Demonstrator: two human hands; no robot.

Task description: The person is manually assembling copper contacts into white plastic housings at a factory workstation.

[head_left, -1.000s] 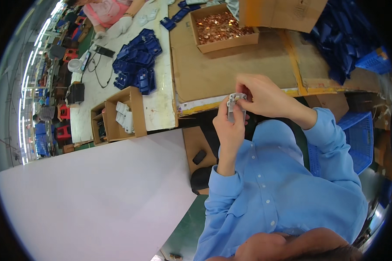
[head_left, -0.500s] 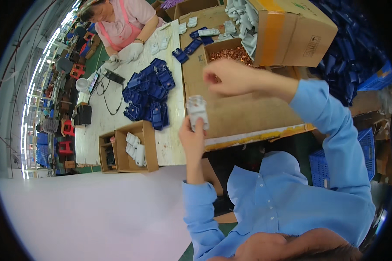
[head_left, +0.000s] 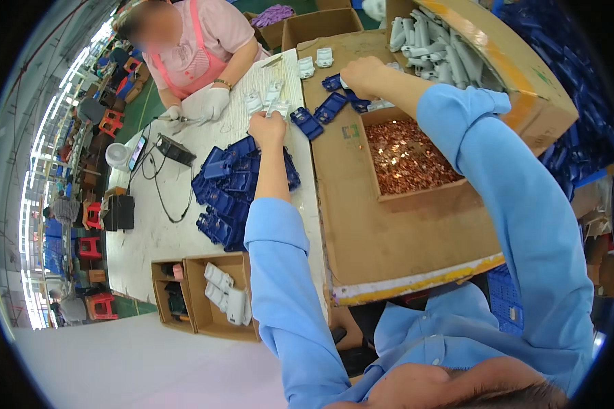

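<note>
My left hand [head_left: 269, 129] reaches far forward over the white tabletop, its fingers closed on a small white plastic casing [head_left: 278, 107]. Two more white casings [head_left: 253, 102] lie just beyond it. Below that hand is a heap of dark blue plastic housings [head_left: 228, 184]. My right hand [head_left: 363, 76] is over the far part of the cardboard-covered bench, its fingers curled down among blue and white parts. What its fingertips hold is hidden. Beside it lie loose blue housings [head_left: 331, 108]. Nearer to me, a shallow box of small copper pieces [head_left: 411, 158] sits under my right forearm.
A big carton [head_left: 525, 75] of white casings lies tipped at the right. Across the table, a gloved co-worker [head_left: 211, 41] holds a thin tool by a small black device [head_left: 174, 149]. Cardboard boxes [head_left: 215, 320] with white casings stand at the near left edge.
My left hand has carried the white casing forward, from the bench's near edge to the other casings. My right hand has moved away past the copper pieces to the far parts. The view has shifted.
</note>
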